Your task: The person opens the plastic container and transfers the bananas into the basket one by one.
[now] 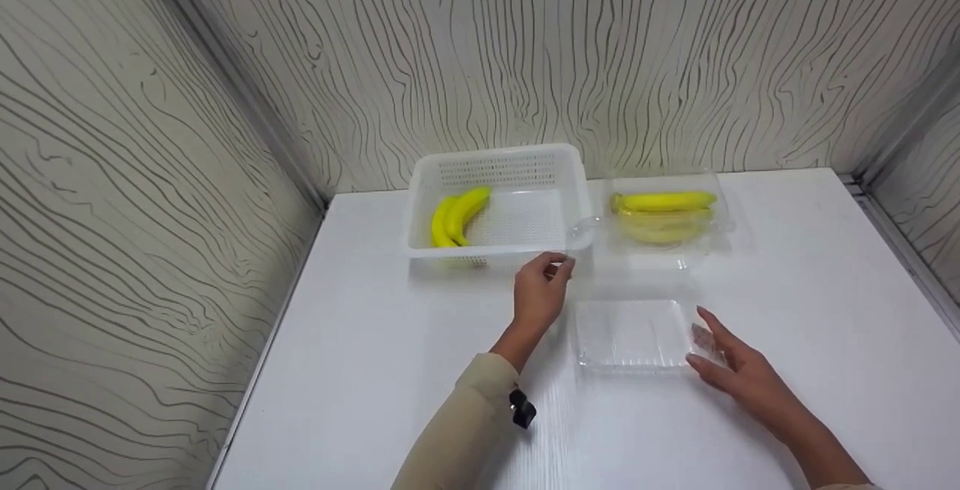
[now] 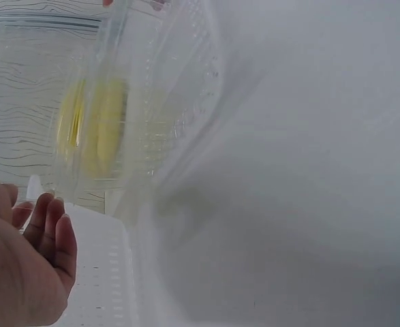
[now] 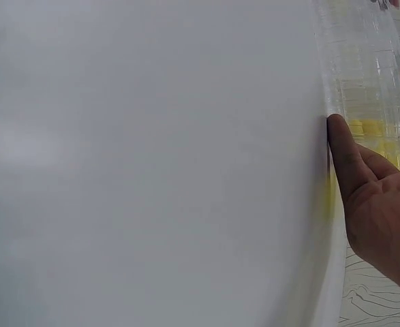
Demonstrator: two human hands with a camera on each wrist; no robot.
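Note:
A clear plastic clamshell box [image 1: 634,336] sits with its lid raised in the head view. At the lid's left corner, the thumb and fingertips of my left hand [image 1: 541,291] pinch the thin clear edge. My right hand [image 1: 750,377] rests against the box's right end, its fingers straight and spread from the thumb. In the left wrist view the lid [image 2: 84,61] rises beside the left hand [image 2: 22,252], with yellow bananas [image 2: 104,129] showing through. The right wrist view shows the right hand [image 3: 383,211] with one straight finger low along the box's side [image 3: 363,82].
A white perforated basket [image 1: 495,251] stands at the back, holding two bananas [image 1: 457,217]. Right of it, another clear box [image 1: 709,182] contains bananas [image 1: 664,205] and is partly overlapped by the raised lid. Patterned wall panels [image 1: 487,47] border the white table [image 1: 360,340].

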